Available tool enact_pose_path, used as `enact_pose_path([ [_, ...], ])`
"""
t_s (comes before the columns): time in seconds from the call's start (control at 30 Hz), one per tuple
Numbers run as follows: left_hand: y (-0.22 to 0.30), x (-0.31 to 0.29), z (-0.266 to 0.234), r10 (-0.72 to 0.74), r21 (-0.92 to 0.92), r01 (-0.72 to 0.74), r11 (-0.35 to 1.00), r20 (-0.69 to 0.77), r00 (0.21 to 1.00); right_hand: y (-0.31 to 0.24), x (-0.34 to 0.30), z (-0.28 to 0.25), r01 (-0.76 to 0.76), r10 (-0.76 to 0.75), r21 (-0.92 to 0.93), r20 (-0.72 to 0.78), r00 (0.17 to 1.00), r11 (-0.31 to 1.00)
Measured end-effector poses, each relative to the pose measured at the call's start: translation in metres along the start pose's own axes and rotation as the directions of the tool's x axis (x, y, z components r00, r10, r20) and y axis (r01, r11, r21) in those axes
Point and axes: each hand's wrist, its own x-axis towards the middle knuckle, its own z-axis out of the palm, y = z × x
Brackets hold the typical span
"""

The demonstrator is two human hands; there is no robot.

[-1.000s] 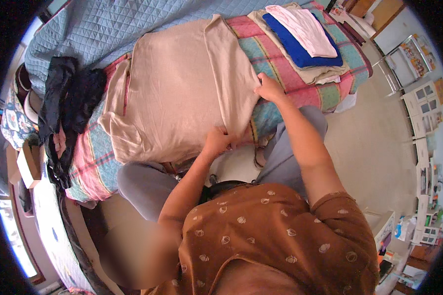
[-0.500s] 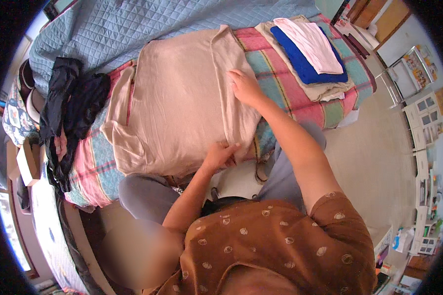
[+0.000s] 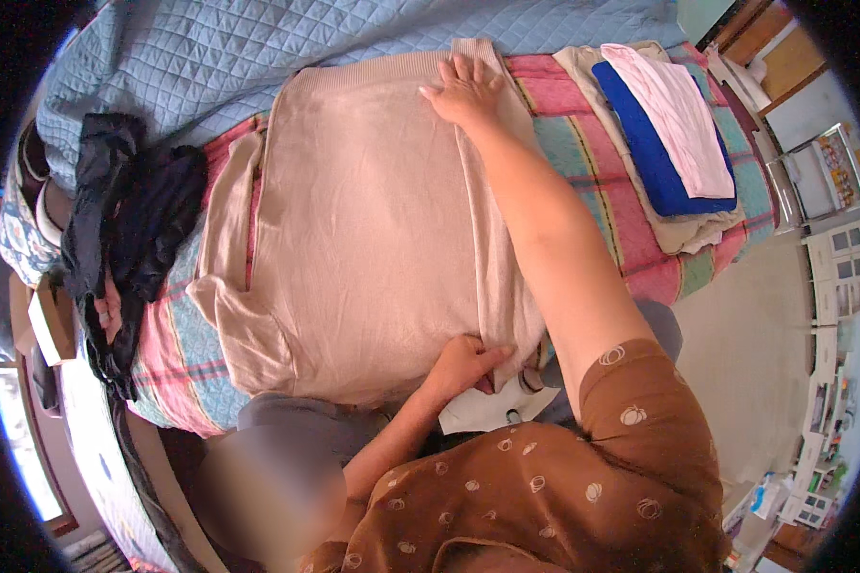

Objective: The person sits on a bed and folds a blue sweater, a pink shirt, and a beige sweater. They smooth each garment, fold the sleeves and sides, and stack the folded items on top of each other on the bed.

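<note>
A beige knit sweater [image 3: 363, 229] lies spread on the bed, its ribbed hem toward the far side. On the left, one sleeve [image 3: 225, 229] runs beside the body of the garment. The right edge is folded inward as a long strip. My right hand [image 3: 465, 91] rests flat on that strip near the hem, fingers spread. At the near right corner, my left hand [image 3: 463, 368] pinches the knit, with its thumb on top and the other fingers partly hidden beneath.
Folded clothes lie to the right: a pink garment [image 3: 674, 129] over a blue one [image 3: 645, 181] and a beige one [image 3: 683, 229]. Black clothing [image 3: 153, 210] is heaped at the left. A blue quilt [image 3: 287, 38] covers the far side of the plaid bedspread [image 3: 583, 162].
My right hand has slid away from me along the folded strip to the hem and flattened out. My left hand stays at the near corner. The view has shifted somewhat.
</note>
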Motion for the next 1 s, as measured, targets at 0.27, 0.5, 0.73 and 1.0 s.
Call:
enact_pose_path([
  [0.27, -0.024, 0.019, -0.002, 0.028, 0.074, -0.025, 0.997, -0.039, 0.999, 0.019, 0.022, -0.002, 0.178, -0.122, 0.324, -0.186, 0.975, 0.929],
  [0.5, -0.001, 0.001, 0.001, 0.072, 0.066, -0.068, 0.996, -0.071, 0.995, 0.132, -0.100, -0.071, -0.086, 0.006, 0.519, 0.154, 0.988, 0.850],
  [0.73, -0.024, 0.000, 0.004, 0.181, -0.087, -0.188, 0.978, -0.082, 0.980, 0.150, -0.262, -0.154, -0.473, 0.137, 0.524, 0.555, 0.820, 0.708],
  [1.0, -0.039, -0.019, 0.022, 0.286, 0.089, -0.273, 0.958, -0.202, 0.937, 0.137, -0.296, -0.116, -0.402, 0.207, 0.626, 0.362, 0.909, 0.669],
])
